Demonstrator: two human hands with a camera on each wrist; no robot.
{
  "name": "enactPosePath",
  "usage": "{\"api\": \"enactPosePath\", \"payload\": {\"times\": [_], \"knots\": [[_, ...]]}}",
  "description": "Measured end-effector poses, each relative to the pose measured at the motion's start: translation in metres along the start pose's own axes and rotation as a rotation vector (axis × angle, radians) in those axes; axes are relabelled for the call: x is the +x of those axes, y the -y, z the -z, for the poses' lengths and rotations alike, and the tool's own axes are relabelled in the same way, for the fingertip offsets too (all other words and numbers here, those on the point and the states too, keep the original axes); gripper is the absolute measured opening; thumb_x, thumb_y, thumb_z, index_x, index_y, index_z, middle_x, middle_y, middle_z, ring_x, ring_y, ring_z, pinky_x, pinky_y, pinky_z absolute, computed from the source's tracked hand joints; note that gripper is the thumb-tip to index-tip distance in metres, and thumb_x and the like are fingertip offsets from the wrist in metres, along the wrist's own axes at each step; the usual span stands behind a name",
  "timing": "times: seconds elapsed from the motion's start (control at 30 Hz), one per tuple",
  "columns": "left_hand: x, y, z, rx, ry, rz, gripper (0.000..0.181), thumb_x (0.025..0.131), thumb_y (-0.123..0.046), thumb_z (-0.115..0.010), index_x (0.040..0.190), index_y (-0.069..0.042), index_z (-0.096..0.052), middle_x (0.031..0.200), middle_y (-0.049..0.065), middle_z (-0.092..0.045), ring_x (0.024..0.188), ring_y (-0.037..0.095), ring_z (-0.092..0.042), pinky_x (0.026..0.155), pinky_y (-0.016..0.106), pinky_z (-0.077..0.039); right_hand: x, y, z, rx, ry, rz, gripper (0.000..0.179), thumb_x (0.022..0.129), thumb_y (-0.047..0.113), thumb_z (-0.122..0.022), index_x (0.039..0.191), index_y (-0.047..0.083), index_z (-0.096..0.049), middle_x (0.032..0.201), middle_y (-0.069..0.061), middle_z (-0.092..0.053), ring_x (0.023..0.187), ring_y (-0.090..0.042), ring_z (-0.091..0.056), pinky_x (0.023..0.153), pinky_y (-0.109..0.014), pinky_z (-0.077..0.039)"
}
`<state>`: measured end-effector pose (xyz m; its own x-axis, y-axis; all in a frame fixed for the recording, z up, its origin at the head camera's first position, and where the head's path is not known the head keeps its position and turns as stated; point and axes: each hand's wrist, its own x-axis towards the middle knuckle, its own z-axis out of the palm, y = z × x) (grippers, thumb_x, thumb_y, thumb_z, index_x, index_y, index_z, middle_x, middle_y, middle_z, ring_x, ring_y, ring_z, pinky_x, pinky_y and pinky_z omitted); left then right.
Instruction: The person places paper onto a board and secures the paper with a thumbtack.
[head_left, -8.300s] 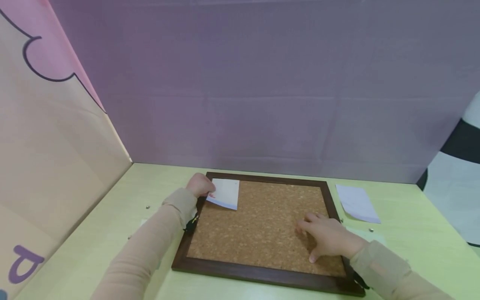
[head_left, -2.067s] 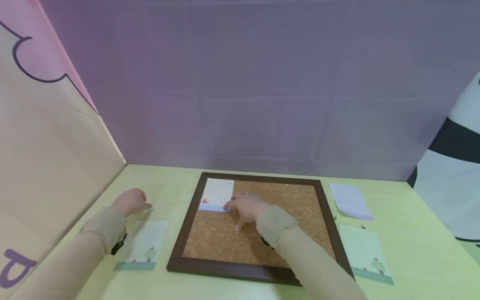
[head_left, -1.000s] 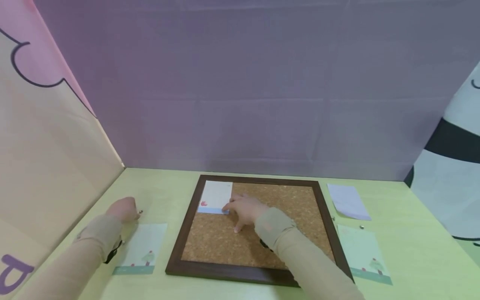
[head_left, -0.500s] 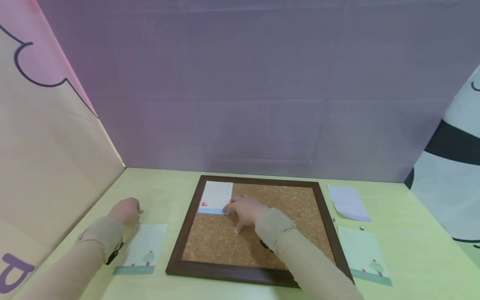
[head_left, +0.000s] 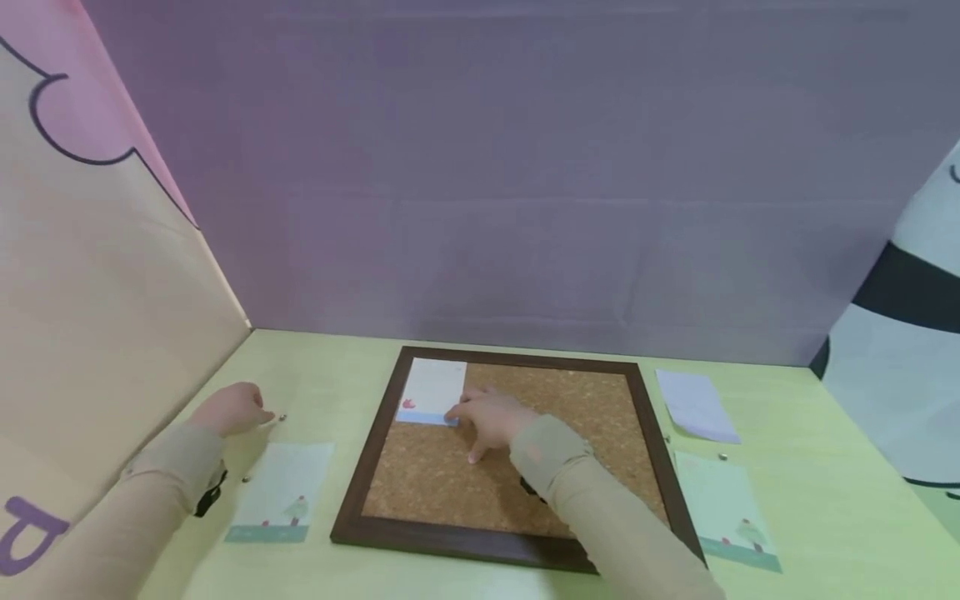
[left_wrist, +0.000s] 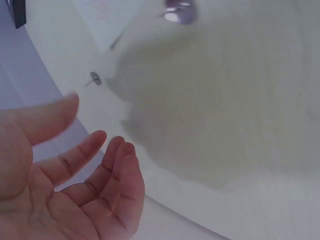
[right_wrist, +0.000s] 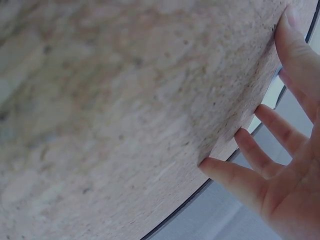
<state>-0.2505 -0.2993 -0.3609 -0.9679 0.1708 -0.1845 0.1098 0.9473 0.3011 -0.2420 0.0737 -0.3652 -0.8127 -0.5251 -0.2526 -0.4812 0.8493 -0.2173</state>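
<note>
Corkboard (head_left: 427, 475) lies central in the head view, a white card (head_left: 431, 387) in its far left corner, the right hand (head_left: 493, 417) at that card's near right corner; the left hand (head_left: 231, 408) is just beside a thumbtack (head_left: 282, 417). Left wrist view: thumb and forefinger stand apart, holding nothing, the other fingers loosely bent. Right wrist view: spread fingertips (right_wrist: 216, 168) touch the corkboard.

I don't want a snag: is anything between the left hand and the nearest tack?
Nothing visible: only a short gap over the table separates the left hand from that tack. The left card lies lower in the head view, off that line.
</note>
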Motion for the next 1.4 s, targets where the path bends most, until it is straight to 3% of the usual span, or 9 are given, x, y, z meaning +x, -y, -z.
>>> {"api": "enactPosePath", "payload": {"times": [0.17, 0.3, 0.6, 1.4], "knots": [[0.005, -0.005, -0.007, -0.008, 0.002, -0.036, 0.037, 0.087, -0.021, -0.062, 0.098, 0.013, -0.053, 0.096, 0.029, -0.06, 0.087, 0.041, -0.058, 0.078, 0.052, -0.048, -0.003, -0.004, 0.001, 0.005, -0.003, -0.013, 0.066, 0.072, 0.024, -0.081, 0.132, 0.026, -0.054, 0.14, -0.001, -0.046, 0.134, -0.029, -0.035, 0.107, -0.044, -0.039], [0.008, -0.008, -0.013, -0.026, -0.006, -0.04, 0.036, 0.086, -0.019, -0.063, 0.101, 0.012, -0.053, 0.099, 0.03, -0.061, 0.091, 0.042, -0.058, 0.079, 0.053, -0.048, -0.004, -0.003, 0.001, 0.009, -0.003, -0.004, 0.066, 0.072, 0.024, -0.081, 0.132, 0.025, -0.055, 0.14, -0.001, -0.046, 0.134, -0.03, -0.036, 0.106, -0.044, -0.04], [0.014, -0.017, -0.02, 0.014, -0.048, -0.084, 0.02, 0.079, -0.011, -0.07, 0.085, 0.003, -0.057, 0.082, 0.016, -0.062, 0.075, 0.028, -0.056, 0.072, 0.046, -0.048, -0.004, -0.001, 0.0, -0.007, -0.006, -0.008, 0.066, 0.072, 0.024, -0.081, 0.132, 0.026, -0.054, 0.141, -0.001, -0.046, 0.134, -0.029, -0.036, 0.107, -0.044, -0.039], [0.022, -0.017, -0.024, 0.05, -0.044, -0.054, 0.006, 0.08, 0.0, -0.056, 0.075, -0.002, -0.054, 0.075, 0.011, -0.058, 0.072, 0.026, -0.054, 0.067, 0.042, -0.048, -0.001, 0.003, 0.004, -0.021, 0.002, -0.022, 0.066, 0.072, 0.026, -0.08, 0.133, 0.027, -0.054, 0.143, -0.001, -0.044, 0.136, -0.033, -0.033, 0.109, -0.048, -0.035]]}}
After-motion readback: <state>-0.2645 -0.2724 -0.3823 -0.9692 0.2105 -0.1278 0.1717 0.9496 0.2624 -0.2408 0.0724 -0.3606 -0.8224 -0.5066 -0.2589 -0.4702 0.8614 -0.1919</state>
